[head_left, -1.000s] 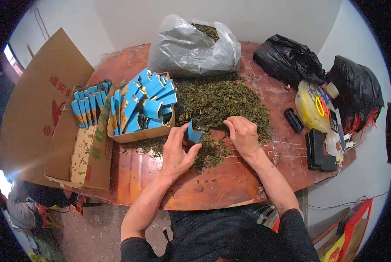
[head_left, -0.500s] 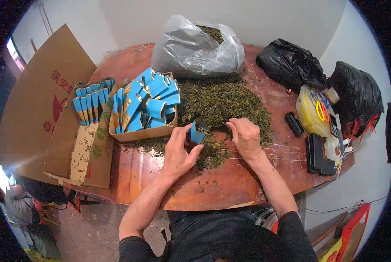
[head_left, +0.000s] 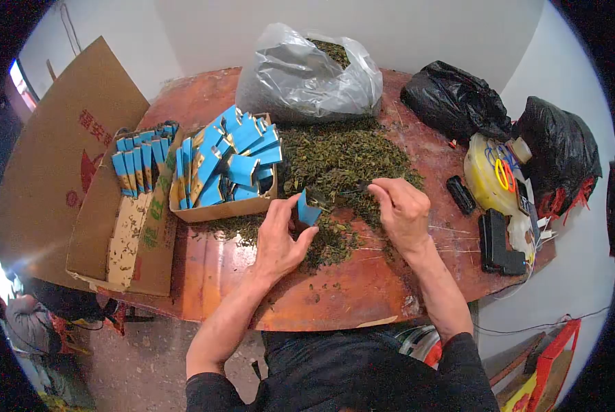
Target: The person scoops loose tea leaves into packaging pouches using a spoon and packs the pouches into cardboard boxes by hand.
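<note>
A small blue packet is held upright between the fingers and thumb of my left hand, its top open. My right hand is closed in a pinch on a thin dark utensil, which points left over the leaves toward the packet. Dark green dried leaves lie heaped behind and between both hands. Just left of my left hand stands a small carton full of blue packets.
At the left is a large open cardboard box with rows of blue packets. A clear plastic bag of leaves stands behind the heap. Black bags, scissors and a black device sit at the right.
My right hand has moved to the right and slightly up, away from the packet, and the thin utensil shows more. My left hand still holds the packet in about the same place.
</note>
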A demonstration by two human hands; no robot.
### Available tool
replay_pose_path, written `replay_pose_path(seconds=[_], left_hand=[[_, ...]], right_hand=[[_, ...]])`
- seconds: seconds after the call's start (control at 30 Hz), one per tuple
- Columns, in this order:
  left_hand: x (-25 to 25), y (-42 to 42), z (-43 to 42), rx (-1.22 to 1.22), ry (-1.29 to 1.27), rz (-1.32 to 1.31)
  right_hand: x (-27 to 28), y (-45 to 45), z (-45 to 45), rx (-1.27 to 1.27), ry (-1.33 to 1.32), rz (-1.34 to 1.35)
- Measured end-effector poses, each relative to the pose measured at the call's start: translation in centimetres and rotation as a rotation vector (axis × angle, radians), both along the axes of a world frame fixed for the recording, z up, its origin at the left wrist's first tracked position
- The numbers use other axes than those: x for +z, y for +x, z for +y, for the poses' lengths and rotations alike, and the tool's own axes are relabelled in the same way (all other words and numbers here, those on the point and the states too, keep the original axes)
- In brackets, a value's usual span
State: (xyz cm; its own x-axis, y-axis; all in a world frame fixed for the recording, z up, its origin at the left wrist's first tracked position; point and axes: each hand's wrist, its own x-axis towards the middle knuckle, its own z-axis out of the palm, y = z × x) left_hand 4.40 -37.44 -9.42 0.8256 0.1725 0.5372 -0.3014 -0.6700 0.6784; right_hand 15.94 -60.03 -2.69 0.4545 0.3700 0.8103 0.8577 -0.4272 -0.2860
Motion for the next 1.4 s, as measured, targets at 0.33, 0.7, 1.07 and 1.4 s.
replay_pose_path(seconds=[0.33,0.7,1.07,1.4], left_hand=[[-0.2,0.0,-0.1,0.014,-0.003,-0.003],[0.0,0.0,-0.2,0.021,-0.034,0.032],[0.0,-0.1,-0.3,0.032,-0.067,0.084],[-0.1,0.1,-0.4,0.037,-0.048,0.056]], right_hand=[[4.1,-1.8,-0.3,0.056,-0.097,-0.057],[5.0,-2.1,0.7,0.16,-0.149,-0.113],[6.1,-2.6,1.0,0.177,-0.249,-0.193],[6.1,-2.8,1.3,0.173,-0.273,-0.175]])
